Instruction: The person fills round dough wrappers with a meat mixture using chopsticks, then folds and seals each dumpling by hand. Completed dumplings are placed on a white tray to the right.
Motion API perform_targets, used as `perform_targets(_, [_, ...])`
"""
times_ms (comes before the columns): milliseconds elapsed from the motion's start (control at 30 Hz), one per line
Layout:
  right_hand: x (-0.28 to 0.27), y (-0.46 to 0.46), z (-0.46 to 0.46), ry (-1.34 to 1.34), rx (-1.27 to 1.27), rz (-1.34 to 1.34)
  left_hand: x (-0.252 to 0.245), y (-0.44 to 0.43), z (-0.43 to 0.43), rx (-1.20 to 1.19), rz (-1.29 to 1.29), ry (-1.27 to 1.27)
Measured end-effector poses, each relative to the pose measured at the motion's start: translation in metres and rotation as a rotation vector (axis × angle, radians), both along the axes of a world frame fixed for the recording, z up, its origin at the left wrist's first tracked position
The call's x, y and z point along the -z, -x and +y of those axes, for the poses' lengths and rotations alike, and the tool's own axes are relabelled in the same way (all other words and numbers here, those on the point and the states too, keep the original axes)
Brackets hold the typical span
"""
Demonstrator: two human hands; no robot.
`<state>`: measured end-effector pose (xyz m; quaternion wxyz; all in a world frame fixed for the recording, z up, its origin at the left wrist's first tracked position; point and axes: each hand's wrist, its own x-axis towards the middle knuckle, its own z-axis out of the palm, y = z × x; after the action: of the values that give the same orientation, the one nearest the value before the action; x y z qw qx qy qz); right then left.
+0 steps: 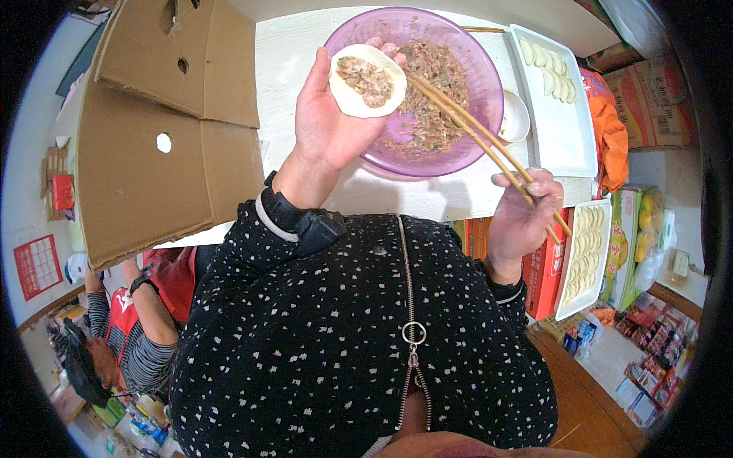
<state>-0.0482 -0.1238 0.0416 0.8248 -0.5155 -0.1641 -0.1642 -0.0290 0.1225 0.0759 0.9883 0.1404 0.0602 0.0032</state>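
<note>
On the open palm of my left hand (329, 126) lies a round dumpling wrapper (375, 109) with a mound of minced filling (365, 81) in its middle. My right hand (524, 214) grips a pair of wooden chopsticks (487, 137), whose tips are at the wrapper's right edge. Behind and below both is a purple plastic bowl (487, 74) of minced filling, which my left hand partly covers. A white tray (564, 143) at the upper right carries two rows of folded dumplings (558, 86). Another white tray (598, 252), near my right hand, holds several rows of dumplings.
A small white bowl (517, 117) sits between the purple bowl and the upper tray. An opened cardboard box (143, 189) stands at the left. Beyond it is another person (143, 320) in a striped top and red apron. Red cartons (541, 275) are under the lower tray.
</note>
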Motion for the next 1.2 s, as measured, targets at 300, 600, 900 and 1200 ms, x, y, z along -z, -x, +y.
perform_targets(300, [-0.003, -0.016, 0.023, 0.100, -0.204, -0.022, -0.005, 0.003, -0.009, 0.105, -0.040, -0.126])
perform_targets(600, [0.001, -0.014, 0.021, 0.038, -0.252, 0.005, -0.003, 0.000, -0.006, -0.008, 0.011, -0.090])
perform_targets(900, [0.012, -0.017, -0.019, -0.133, -0.008, 0.062, 0.005, -0.002, 0.006, -0.054, 0.128, -0.007])
perform_targets(1200, [0.074, -0.083, -0.086, 1.138, 0.426, -0.230, 0.019, -0.003, 0.008, 0.230, -0.137, 0.283])
